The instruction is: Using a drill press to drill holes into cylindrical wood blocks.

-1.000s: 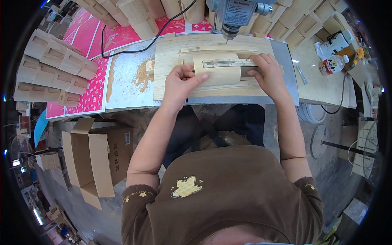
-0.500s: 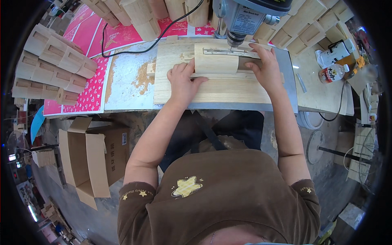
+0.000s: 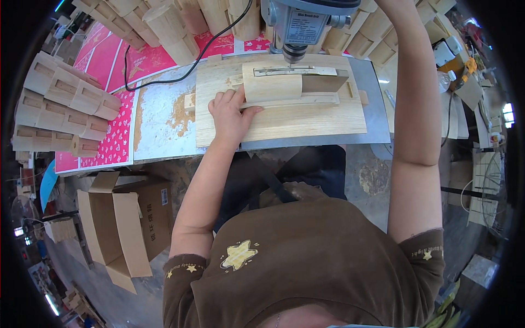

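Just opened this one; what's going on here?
A person's left grip rests against the left end of a pale, round-sided wooden block on a flat, pale wooden board. A grey-blue metal bench drill stands over the block's far side; whether its bit touches is unclear. The right arm extends to the top edge, where the hand is cut off.

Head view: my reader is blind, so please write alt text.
The left hand rests against a slotted wooden block under a drill; the right forearm runs out at the top edge. More wooden pieces are stacked at left.
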`<move>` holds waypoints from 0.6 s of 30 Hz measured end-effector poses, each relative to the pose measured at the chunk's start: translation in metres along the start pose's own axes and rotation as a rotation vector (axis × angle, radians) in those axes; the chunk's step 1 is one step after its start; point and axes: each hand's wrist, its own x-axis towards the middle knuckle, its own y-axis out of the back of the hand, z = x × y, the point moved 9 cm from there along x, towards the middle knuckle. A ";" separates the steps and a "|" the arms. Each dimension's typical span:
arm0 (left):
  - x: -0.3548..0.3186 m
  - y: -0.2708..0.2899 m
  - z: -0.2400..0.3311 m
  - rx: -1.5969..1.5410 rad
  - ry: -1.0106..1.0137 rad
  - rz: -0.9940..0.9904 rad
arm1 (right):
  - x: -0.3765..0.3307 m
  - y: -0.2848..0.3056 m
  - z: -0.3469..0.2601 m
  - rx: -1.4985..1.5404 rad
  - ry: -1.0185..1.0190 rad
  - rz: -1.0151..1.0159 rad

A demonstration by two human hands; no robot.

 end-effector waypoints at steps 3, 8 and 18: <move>-0.002 0.005 -0.003 0.021 0.023 0.002 | -0.035 0.014 -0.050 -0.433 0.179 0.098; -0.004 0.004 -0.004 0.006 0.007 0.003 | -0.117 0.013 -0.025 -0.508 -0.018 0.062; -0.001 -0.001 -0.002 -0.003 0.017 -0.015 | -0.180 -0.029 0.025 -0.235 0.276 0.260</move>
